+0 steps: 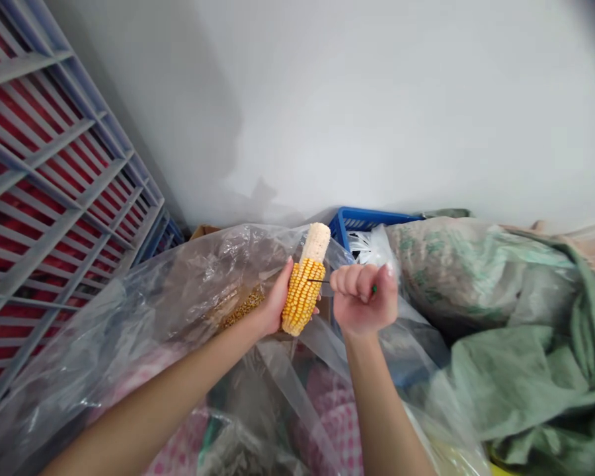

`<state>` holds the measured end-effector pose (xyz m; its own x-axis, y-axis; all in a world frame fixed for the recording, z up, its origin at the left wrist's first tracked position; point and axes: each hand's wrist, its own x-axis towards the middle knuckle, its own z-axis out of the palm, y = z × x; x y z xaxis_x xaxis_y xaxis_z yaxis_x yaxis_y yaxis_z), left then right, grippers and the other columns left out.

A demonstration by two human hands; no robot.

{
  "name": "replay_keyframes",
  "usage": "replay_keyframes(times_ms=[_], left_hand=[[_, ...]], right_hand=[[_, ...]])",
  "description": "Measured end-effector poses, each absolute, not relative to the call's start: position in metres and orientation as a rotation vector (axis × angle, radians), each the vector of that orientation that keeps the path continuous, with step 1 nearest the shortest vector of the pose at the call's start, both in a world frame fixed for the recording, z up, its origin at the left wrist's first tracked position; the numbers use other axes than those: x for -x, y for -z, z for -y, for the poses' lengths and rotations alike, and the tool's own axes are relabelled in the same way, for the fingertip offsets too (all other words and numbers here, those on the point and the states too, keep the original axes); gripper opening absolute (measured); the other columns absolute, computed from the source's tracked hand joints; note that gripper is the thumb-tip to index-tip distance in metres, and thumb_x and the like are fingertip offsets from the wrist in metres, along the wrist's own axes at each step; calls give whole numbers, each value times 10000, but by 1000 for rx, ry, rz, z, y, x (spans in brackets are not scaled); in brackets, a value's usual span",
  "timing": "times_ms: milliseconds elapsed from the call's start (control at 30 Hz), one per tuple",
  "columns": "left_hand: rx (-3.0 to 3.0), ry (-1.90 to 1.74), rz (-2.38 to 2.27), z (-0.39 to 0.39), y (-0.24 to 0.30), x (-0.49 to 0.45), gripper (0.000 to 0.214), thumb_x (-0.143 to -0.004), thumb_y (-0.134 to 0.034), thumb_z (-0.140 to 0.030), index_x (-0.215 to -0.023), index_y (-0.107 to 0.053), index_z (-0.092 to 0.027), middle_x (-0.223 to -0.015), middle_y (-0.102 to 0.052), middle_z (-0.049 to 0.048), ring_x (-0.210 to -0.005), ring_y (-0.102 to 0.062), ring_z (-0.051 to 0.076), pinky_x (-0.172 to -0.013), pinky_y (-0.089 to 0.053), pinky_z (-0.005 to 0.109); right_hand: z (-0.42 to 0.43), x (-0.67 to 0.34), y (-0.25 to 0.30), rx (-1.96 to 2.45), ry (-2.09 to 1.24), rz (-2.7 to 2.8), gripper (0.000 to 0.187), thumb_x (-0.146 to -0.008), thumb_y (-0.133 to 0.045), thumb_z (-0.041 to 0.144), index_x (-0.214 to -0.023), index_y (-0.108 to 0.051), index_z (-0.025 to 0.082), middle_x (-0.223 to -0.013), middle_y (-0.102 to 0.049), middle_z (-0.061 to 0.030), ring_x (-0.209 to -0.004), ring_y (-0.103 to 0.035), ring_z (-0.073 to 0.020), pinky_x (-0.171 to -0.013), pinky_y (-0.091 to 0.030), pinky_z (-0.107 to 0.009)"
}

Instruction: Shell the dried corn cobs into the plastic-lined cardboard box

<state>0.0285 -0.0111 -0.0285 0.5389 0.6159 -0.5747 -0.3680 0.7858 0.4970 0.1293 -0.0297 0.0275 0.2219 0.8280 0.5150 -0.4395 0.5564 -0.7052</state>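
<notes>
My left hand (272,305) is wrapped round a corn cob (305,287) and holds it upright. The cob's lower part carries yellow kernels; its top end is bare and white. My right hand (364,296) is a fist closed on a thin tool with a green handle (373,289). The tool's dark metal tip touches the kernels near the edge of the bare part. Below the cob lies a clear plastic bag (188,291) with loose yellow kernels (242,307) inside it.
Grey slatted crates (54,185) are stacked at the left. A blue plastic basket (364,221) stands against the white wall behind the hands. Green woven sacks (500,317) lie at the right. Pink checked cloth (337,423) shows under the plastic below.
</notes>
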Motion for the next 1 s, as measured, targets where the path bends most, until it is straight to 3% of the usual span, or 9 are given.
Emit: replay_keyframes(times_ms=[100, 167, 233, 333, 467, 633, 833, 1000], left_hand=[[-384, -730, -840, 9, 28, -30, 579, -845, -315, -635, -817, -611, -138, -594, -642, 47, -429, -601, 147, -419, -488, 238], [-398, -817, -879, 5, 25, -28, 567, -848, -320, -631, -817, -603, -141, -580, -635, 39, -430, -596, 140, -416, -480, 228], [-393, -894, -929, 0, 22, -25, 565, -852, -308, -628, -824, -596, -144, -567, -628, 34, -435, -599, 144, -406, -468, 226], [-387, -989, -1027, -10, 16, -16, 560, -856, -295, -627, -856, -592, -152, -574, -634, 28, -448, -605, 148, -411, -468, 234], [-485, -1093, -1135, -23, 13, -5, 558, -820, -358, -659, -875, -605, -161, -583, -639, 25, -502, -627, 153, -447, -477, 232], [-557, -1098, -1157, -27, 10, 3, 583, -804, -360, -680, -890, -611, -160, -572, -636, 39, -505, -622, 162, -436, -453, 235], [-586, -1072, -1192, -26, 12, 6, 603, -811, -338, -680, -928, -609, -154, -536, -627, 43, -442, -580, 154, -411, -419, 240], [-655, -1201, -1162, -30, 22, 6, 528, -806, -424, -638, -1004, -621, -190, -615, -658, 38, -628, -653, 185, -518, -470, 251]], right_hand=[[31, -129, -25, 728, -754, 1109, 463, -927, -397, 359, -494, -360, 200, -442, -345, 42, -421, -382, -94, -450, -350, -241], [32, -132, -25, 1002, -591, 1252, 395, -939, -368, 375, -608, -494, 201, -615, -521, -8, -630, -532, -134, -629, -441, -282], [32, -137, -27, 1257, -455, 1406, 357, -943, -344, 399, -770, -583, 198, -815, -608, -50, -820, -570, -165, -764, -439, -305], [30, -145, -27, 1551, -530, 1588, 391, -933, -346, 449, -850, -630, 193, -794, -646, -47, -754, -590, -167, -690, -422, -277], [28, -146, -21, 1695, -723, 1860, 434, -925, -352, 471, -740, -639, 203, -603, -610, -8, -589, -565, -155, -588, -366, -254], [29, -139, -22, 1665, -707, 1868, 357, -929, -363, 416, -860, -645, 208, -765, -680, -20, -710, -617, -165, -646, -388, -238], [32, -138, -27, 1607, -580, 1721, 369, -899, -415, 430, -846, -687, 185, -632, -640, -5, -535, -538, -131, -540, -366, -226], [32, -136, -26, 1656, -491, 1803, 343, -892, -433, 414, -865, -694, 193, -718, -685, -22, -611, -584, -153, -596, -388, -242]])
